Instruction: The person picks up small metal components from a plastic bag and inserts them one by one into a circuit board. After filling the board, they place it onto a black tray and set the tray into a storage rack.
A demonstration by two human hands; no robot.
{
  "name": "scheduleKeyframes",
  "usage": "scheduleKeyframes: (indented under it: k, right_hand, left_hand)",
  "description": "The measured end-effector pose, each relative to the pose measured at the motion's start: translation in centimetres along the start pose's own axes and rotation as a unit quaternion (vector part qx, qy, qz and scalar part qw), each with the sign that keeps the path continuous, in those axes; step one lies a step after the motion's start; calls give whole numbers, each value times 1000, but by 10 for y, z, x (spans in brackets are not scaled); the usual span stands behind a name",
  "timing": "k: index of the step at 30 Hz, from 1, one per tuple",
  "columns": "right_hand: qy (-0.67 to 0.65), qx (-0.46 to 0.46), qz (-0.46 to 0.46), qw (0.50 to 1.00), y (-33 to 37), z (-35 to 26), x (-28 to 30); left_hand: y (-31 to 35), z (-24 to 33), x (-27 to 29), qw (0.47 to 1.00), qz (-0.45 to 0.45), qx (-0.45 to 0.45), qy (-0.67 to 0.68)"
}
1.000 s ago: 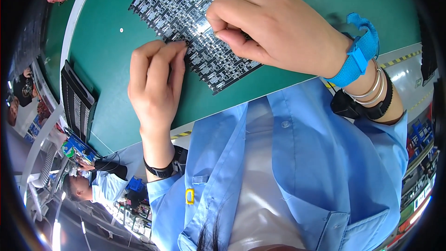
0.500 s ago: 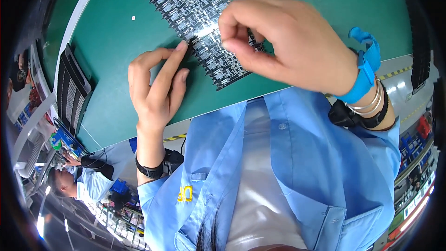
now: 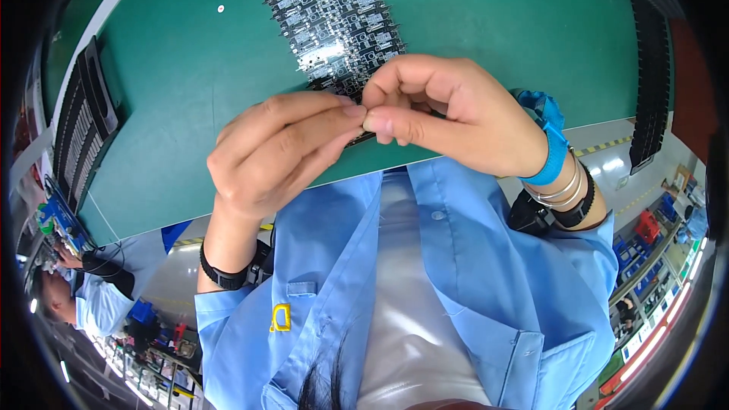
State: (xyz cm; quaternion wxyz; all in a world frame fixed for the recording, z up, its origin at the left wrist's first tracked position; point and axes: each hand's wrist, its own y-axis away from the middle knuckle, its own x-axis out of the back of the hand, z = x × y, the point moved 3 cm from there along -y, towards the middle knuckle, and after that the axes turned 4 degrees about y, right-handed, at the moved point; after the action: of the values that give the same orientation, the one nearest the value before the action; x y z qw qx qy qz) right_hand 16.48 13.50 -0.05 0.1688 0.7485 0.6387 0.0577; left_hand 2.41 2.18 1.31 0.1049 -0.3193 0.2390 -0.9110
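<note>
A strip of black circuit boards with ragged edges and bright metal parts lies on the green tabletop in front of me. Over its near end my left hand and my right hand meet fingertip to fingertip. The fingers of the left are pressed together, while thumb and forefinger of the right pinch at the same spot. Whatever is between them is hidden or too small to make out. A blue wrist strap is on my right wrist, above some thin silver bangles.
Black slotted racks stand at the left table edge and the right edge. A small white round piece lies at the far left of the tabletop. A co-worker sits beyond the left edge, with shelves behind.
Both hands have come together at the strip's near end. My left hand has moved right off the strip's left edge and closed its fingers. The view has shifted slightly.
</note>
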Motion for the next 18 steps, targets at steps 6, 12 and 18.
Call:
scheduleKeyframes:
  k: [6, 12, 18]
  right_hand:
    - [51, 53, 108, 991, -2, 1, 12]
    - [452, 185, 185, 853, -12, -6, 30]
    - [490, 193, 176, 832, -20, -7, 25]
  left_hand:
    - [2, -8, -1, 996, 32, 68, 51]
    - [15, -33, 19, 986, 91, 141, -15]
    - [16, -44, 28, 971, 112, 174, -116]
